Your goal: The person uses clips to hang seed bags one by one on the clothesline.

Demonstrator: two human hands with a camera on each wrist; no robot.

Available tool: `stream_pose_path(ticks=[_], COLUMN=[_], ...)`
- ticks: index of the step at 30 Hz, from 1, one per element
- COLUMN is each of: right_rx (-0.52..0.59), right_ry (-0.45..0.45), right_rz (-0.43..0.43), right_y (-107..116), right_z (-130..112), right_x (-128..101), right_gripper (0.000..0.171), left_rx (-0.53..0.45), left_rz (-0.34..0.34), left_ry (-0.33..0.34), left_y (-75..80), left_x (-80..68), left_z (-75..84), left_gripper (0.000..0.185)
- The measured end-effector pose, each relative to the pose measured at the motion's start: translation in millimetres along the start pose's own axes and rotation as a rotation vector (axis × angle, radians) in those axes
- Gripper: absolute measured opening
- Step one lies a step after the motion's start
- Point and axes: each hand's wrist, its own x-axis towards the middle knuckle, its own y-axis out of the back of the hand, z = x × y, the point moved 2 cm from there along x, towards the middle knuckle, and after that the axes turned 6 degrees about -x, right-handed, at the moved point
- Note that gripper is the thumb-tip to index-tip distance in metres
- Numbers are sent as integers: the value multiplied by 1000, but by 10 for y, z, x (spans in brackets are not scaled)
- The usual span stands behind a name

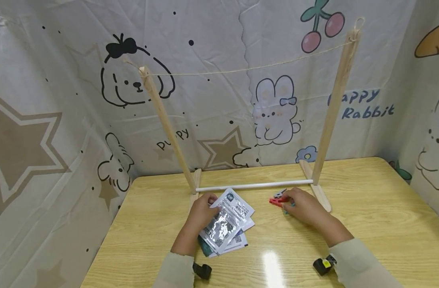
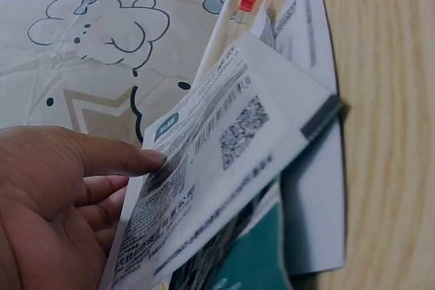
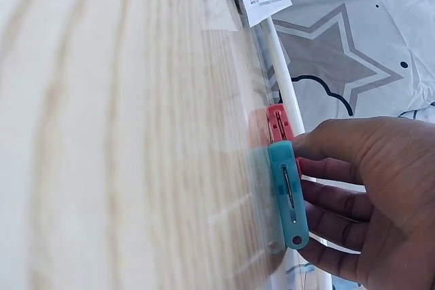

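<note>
Head view: at lower centre, a stack of printed packets [image 1: 226, 224] is gripped at its upper edge by the left hand [image 1: 199, 214]; just right of centre, clothespins [image 1: 278, 200] on the table [image 1: 385, 224] are covered by the right hand [image 1: 304, 208].

Left wrist view: the top packet [image 2: 224, 168] is pinched at lower left.

Right wrist view: red and teal clothespins [image 3: 285, 188] are pinched at right of centre.

A stack of sachets [image 1: 226, 226] lay on the table [image 1: 367, 224], in front of the wooden rack [image 1: 257, 185] and under the left hand [image 1: 201, 214]. To its right, two clothes pegs [image 1: 278, 200] lay side by side against the right hand's [image 1: 304, 208] fingers [image 3: 333, 188]. The string [image 1: 248, 69] ran between the rack's posts, before the backdrop [image 1: 61, 100].
</note>
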Motion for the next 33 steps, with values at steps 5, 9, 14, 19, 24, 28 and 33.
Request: stream_pose_path(ticks=[5,9,14,19,24,28,33], right_rx=[-2,-2,12,34,75,109,143], right_ry=[4,16,33,44,61,75,110], right_rz=[0,10,22,50,76,90,115], right_y=[2,-2,-10,-5,0,-2,-7], right_z=[-6,-2,1,-9,-20,-25,-17], right_x=[2,3,0,-11,-26,-25,-24], right_gripper=[26,26,25,24,23,18,10], left_rx=[-42,-69,-101,-138,-177,-242,-316], left_rz=[-2,-7,-16,-42,-50,-56,-62], left_ry=[3,16,38,33,30,44,72], left_y=[23,45,65,85,114,130,138], left_x=[-10,-17,-16,-14,-20,-16,-11], left_z=[31,52,54,63,80,87,92], left_gripper=[27,27,30,37,35,31,30])
